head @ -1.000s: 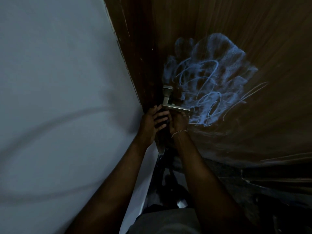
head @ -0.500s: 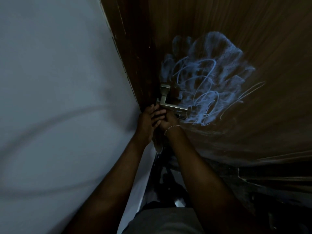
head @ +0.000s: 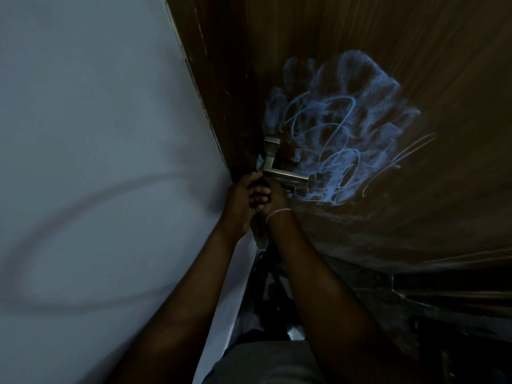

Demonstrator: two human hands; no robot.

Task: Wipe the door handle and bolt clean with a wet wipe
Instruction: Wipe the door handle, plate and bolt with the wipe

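Note:
A brushed-metal lever door handle [head: 279,171] sticks out of the dark wooden door [head: 415,65]. Just under the lever's right end is a small dark bolt part [head: 296,191]. My left hand [head: 239,202] reaches up to the handle's base at the door edge, fingers curled. A small pale teal scrap, apparently the wet wipe [head: 260,161], shows right above its fingertips beside the handle plate. My right hand [head: 273,199], with a thin bracelet at the wrist, is pressed against the left one just below the lever. The dim light hides its grip.
Pale blue chalk-like scribbles and smears [head: 340,128] cover the door to the right of the handle. A light grey wall [head: 97,162] fills the left side. Below my arms lies a dark floor gap [head: 271,295] with a glimpse of my grey clothing.
Both hands have crept upward to the handle's base. The pale scrap of wipe now shows beside the handle plate, where it was not visible before.

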